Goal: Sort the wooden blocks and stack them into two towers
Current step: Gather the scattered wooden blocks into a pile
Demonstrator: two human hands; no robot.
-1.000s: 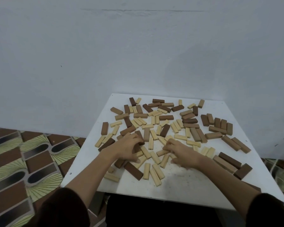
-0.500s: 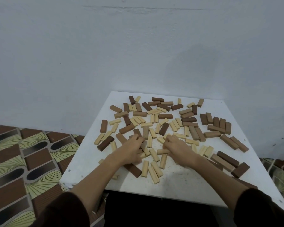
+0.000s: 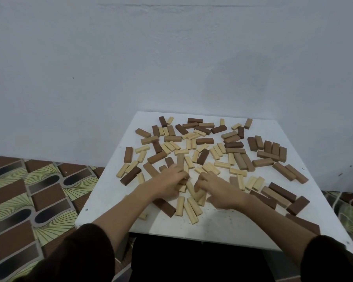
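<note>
Against a pale blue wall (image 3: 171, 58), the white square table (image 3: 212, 226) carries scattered light and dark wooden blocks (image 3: 204, 141) — the left hand (image 3: 167, 185) and right hand (image 3: 220, 193) lie mid-pile, fingers curled onto pale ones, grip unclear.

There is one white table (image 3: 222, 226). On it lie roughly forty pale small blocks (image 3: 180, 203) and about as many larger brown blocks (image 3: 204, 141); some are hidden under the hands, so an exact count is not possible. Two hands are seen, the left hand (image 3: 168, 186) and the right hand (image 3: 218, 192), with two dark sleeves (image 3: 77, 255).
</note>
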